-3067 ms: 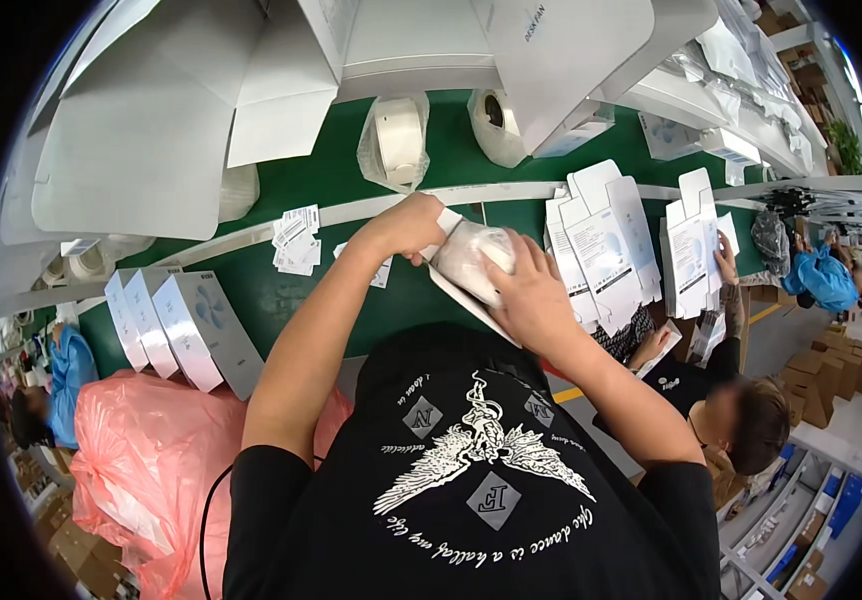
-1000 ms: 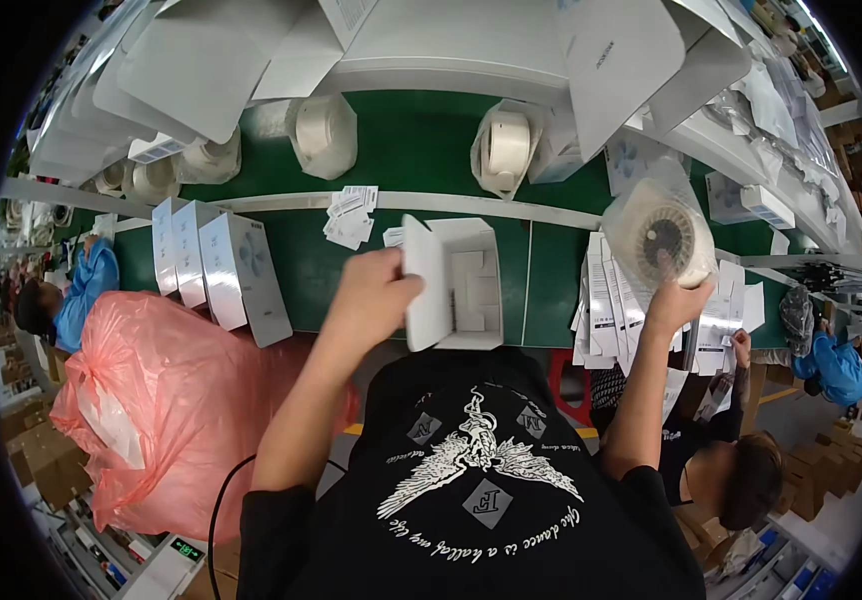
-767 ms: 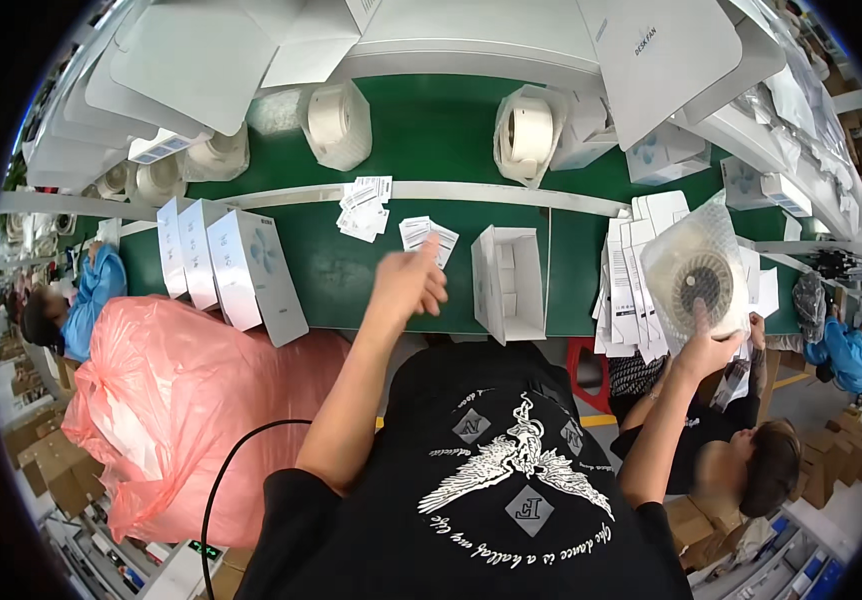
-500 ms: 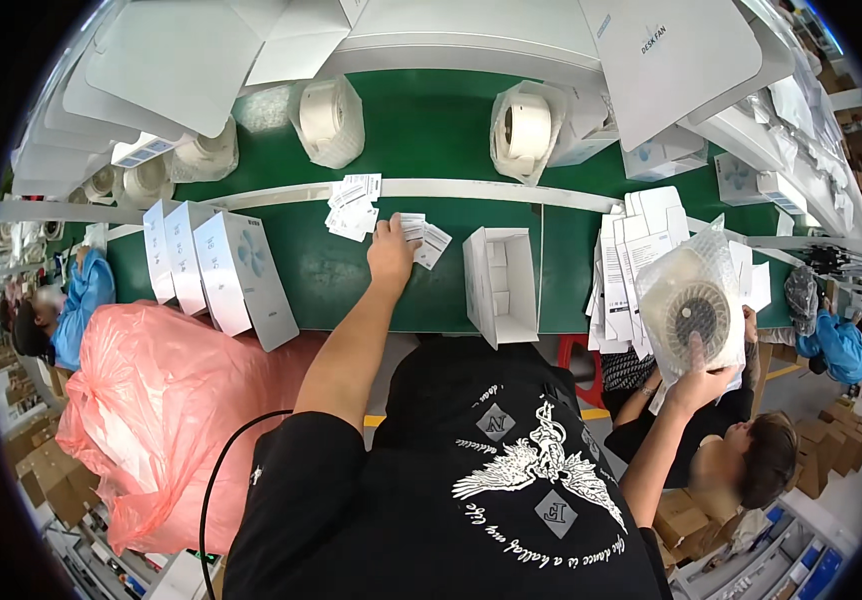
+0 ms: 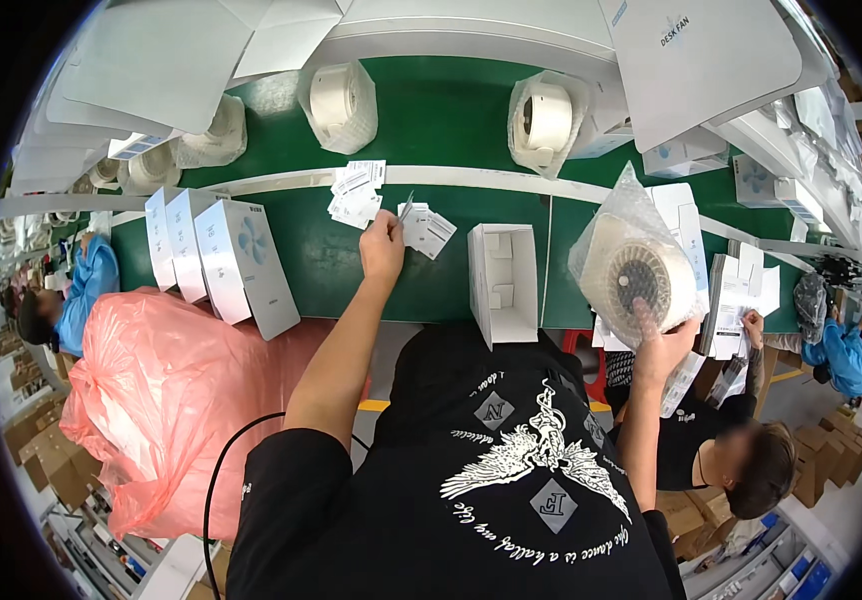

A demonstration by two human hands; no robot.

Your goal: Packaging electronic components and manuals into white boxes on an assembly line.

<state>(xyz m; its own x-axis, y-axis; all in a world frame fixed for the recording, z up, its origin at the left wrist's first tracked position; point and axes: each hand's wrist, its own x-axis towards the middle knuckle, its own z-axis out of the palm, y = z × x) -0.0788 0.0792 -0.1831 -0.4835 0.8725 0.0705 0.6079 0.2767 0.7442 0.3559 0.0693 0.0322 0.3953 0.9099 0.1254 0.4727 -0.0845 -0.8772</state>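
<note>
Right now the left hand (image 5: 383, 250) pinches a small paper slip (image 5: 406, 207) off the loose stack of cards (image 5: 429, 228) at frame centre, while the right hand (image 5: 663, 345) is clamped under a bagged round fan (image 5: 639, 272) at the right. Risk, as I judge it: the slick bag could slide from that one-handed hold, or two slips lift together. The open white box (image 5: 504, 282) waits on the green tabletop (image 5: 421, 120) between both hands; upright cartons (image 5: 241, 262) stand at left.

Green conveyor belt (image 5: 431, 120), open white box (image 5: 503, 280), paper slips (image 5: 356, 190)
</note>
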